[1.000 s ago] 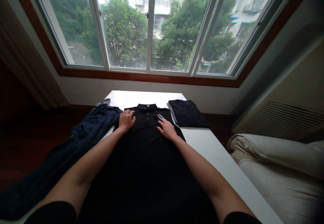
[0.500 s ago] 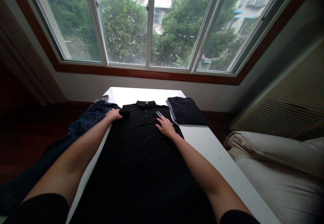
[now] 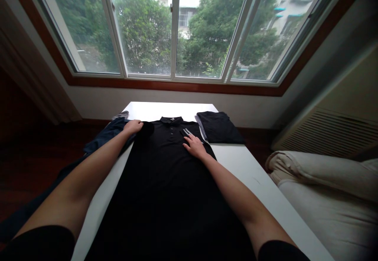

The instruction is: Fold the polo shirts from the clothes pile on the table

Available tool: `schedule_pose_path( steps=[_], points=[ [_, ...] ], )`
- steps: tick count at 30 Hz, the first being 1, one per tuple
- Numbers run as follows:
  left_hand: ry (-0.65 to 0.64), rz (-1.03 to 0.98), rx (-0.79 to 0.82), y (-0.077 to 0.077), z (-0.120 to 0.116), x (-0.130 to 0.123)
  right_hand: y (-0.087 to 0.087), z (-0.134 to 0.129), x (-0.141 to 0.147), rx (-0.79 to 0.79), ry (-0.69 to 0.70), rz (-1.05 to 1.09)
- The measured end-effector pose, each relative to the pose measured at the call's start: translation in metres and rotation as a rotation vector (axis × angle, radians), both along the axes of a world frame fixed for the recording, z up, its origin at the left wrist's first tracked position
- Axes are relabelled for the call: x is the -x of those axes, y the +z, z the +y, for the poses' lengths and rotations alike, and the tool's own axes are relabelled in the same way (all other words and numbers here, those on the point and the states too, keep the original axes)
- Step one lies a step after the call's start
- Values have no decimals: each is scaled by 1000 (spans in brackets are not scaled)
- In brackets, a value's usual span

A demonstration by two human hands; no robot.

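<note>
A black polo shirt (image 3: 171, 174) lies spread on the white table (image 3: 245, 166), its collar at the far end. At the shirt's left sleeve edge, my left hand (image 3: 134, 126) is closed on the black cloth, which is slightly raised. My right hand (image 3: 195, 146) rests with fingers spread on the right side of the chest, beside grey stripes on the folded-in sleeve. Dark blue clothing (image 3: 109, 135) hangs over the table's left edge, partly under my left arm.
Folded dark clothes (image 3: 220, 128) lie at the table's far right. A beige padded seat (image 3: 325, 190) stands to the right of the table. Beyond the far end are a wall and a window (image 3: 174, 80).
My left hand has moved slightly up and away from me, lifting the sleeve edge. The right hand has barely moved; the view has shifted a little.
</note>
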State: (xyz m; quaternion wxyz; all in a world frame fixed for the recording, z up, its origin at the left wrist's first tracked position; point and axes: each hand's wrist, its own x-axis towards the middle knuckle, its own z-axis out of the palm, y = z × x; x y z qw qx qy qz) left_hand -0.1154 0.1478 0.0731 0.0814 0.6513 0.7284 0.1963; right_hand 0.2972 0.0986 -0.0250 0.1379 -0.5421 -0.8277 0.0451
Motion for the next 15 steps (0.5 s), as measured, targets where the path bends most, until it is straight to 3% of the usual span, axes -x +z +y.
schedule_pose_path(
  steps=[6,11,15],
  points=[
    [-129,118,191,-15,-19,-47,-1,1,-1,-7,7,1],
    [-153,116,-49,-40,-26,-66,-1,1,0,-8,5,4],
    [-193,118,15,-61,-18,-67,-1,1,0,-21,11,11]
  ],
)
